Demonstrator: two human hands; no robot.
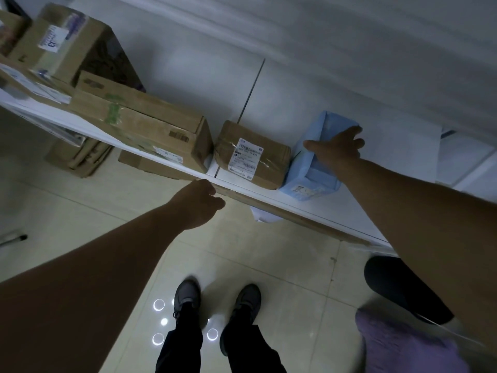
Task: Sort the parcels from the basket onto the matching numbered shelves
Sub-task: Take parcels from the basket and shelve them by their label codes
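A light blue bagged parcel [314, 170] lies on the white shelf [309, 211], at the right of a row of parcels. My right hand [340, 146] rests on its top with fingers spread over the far side. To its left sits a small brown taped box [252, 154] with a white label, then a long cardboard box [139, 122]. My left hand [200, 203] hangs just before the shelf's front edge, loosely curled and holding nothing.
More cardboard boxes [67, 44] are stacked at the shelf's far left. Flattened cartons [78, 154] lie on the tiled floor beneath. A dark bag [403, 289] and a purple bag [403, 345] sit at lower right, beside my feet [217, 300].
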